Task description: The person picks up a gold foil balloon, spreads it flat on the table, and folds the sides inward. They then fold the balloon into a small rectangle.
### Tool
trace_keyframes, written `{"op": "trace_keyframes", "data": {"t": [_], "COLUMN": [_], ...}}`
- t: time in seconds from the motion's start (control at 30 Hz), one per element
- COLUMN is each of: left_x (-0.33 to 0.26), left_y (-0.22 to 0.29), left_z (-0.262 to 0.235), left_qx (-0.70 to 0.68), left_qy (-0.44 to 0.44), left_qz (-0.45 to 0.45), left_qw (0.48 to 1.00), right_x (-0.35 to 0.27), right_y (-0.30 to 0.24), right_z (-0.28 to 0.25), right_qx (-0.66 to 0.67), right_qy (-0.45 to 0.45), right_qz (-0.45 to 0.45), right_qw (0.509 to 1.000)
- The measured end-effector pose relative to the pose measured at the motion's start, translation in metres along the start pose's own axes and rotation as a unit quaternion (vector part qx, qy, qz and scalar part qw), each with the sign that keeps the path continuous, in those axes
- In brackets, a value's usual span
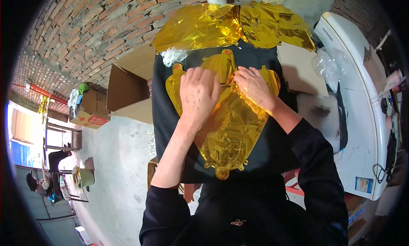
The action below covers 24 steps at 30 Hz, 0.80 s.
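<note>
- Foil (232, 131) is lying on the black cloth (168, 101) straight before the person, its narrow end with a round tab (222, 174) pointing toward the body, its wider, lobed end sitting under the hands
- Left hand (199, 92) is resting in a loose fist over the upper left of the foil; its fingertips are hiding from view, so whether it is gripping anything cannot be told
- Right hand (254, 85) is resting at the upper right, fingers bent down and close together against a creased part; whether they are pinching the foil or only pressing it cannot be told
- By the look of it, the person is straightening or parting the upper lobes, and folds are showing there, suggesting an unfinished step
- Probably the next move is calling for a light pinch while one hand is steadying the rest, since thin foil may crease or slip
- Foil sheets (191, 30) are covering the cloth's far end, with a white tangle (174, 55) lying just beside them
- Leftward, a cardboard box (121, 86) is standing open; rightward, a clear bag (331, 62) is lying near a white casing (360, 126)
- Beyond the pale floor (123, 160), another person (44, 185) is sitting at far left, and a brick wall (106, 24) is closing off the room
</note>
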State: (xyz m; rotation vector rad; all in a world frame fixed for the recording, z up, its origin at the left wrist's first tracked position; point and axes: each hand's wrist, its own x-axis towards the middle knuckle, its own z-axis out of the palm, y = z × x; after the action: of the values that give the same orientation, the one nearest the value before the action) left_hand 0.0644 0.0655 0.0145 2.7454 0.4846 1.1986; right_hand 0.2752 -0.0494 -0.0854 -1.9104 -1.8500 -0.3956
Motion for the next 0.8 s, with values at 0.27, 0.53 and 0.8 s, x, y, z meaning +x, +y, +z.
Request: {"op": "trace_keyframes", "data": {"t": [0.27, 0.53, 0.8], "left_x": [0.013, -0.004, -0.006], "left_y": [-0.034, -0.05, -0.049], "left_z": [0.099, 0.128, 0.129], "left_qx": [-0.074, 0.001, 0.057], "left_qy": [-0.121, -0.157, -0.165], "left_qz": [0.116, 0.124, 0.107], "left_qw": [0.983, 0.98, 0.979], "right_x": [0.0, -0.002, 0.0], "right_y": [-0.008, -0.005, -0.007], "right_z": [-0.002, -0.004, -0.001], "right_qx": [0.024, 0.034, 0.032], "right_qy": [-0.013, -0.037, -0.03], "right_qz": [0.028, 0.037, 0.032], "right_qw": [0.999, 0.998, 0.999]}}
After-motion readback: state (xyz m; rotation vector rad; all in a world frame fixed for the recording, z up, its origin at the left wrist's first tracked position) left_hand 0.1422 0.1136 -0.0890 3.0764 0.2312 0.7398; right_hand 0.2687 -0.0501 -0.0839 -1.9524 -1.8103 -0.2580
